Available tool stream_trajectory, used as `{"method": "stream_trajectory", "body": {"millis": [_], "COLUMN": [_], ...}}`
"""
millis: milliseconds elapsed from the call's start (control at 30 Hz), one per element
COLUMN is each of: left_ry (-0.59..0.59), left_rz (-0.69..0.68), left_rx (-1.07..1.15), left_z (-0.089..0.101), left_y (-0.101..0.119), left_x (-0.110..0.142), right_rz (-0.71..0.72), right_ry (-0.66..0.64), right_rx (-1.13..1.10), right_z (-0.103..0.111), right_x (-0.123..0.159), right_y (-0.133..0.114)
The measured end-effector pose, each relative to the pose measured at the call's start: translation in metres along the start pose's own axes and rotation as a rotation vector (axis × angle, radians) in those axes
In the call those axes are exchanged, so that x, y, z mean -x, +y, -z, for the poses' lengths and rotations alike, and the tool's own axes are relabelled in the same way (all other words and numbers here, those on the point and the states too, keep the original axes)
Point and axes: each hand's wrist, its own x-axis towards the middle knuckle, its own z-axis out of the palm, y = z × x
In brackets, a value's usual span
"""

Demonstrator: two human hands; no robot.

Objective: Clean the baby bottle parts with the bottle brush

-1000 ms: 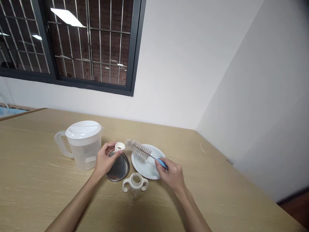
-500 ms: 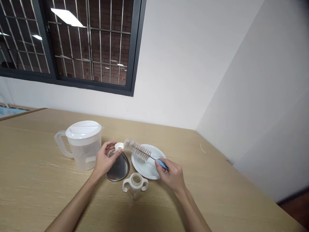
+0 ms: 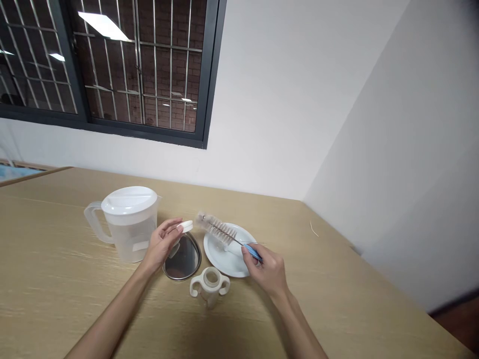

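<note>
My left hand is closed on a white bottle cap ring, held between thumb and fingers above a round metal tray. In my right hand is a bottle brush, gripped by its blue handle. Its pale bristles point left toward the cap ring, with a small gap between them. Beneath the brush lies a white plate bearing a whitish item that I cannot make out. Nearer to me a baby bottle with two cream handles stands upright, its mouth uncovered.
A translucent pitcher with a white lid stands left of the tray. The wooden table meets a white wall at the back, below a barred window. A thin pale strand lies at the right.
My left hand has turned the cap ring, so its side now shows rather than its opening. The brush has shifted slightly to the right, away from the ring.
</note>
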Motion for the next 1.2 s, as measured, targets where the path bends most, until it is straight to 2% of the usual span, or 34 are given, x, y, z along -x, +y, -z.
{"method": "stream_trajectory", "body": {"millis": [267,800,1000,1200], "left_ry": [0.011,-0.091,-0.107,-0.115], "left_rz": [0.02,0.012,0.007,0.028], "left_rx": [0.006,-0.06,-0.028,-0.019], "left_z": [-0.002,0.004,0.002,0.004], "left_y": [-0.001,-0.01,-0.009,-0.011], "left_x": [0.0,-0.003,-0.002,-0.003], "right_rz": [0.043,0.025,-0.008,0.0], "right_ry": [-0.015,-0.027,-0.002,0.021], "right_rx": [-0.026,-0.018,0.034,-0.012], "right_z": [0.002,0.0,-0.002,0.001], "right_x": [-0.003,-0.001,0.0,0.0], "right_y": [-0.005,-0.004,-0.001,-0.002]}}
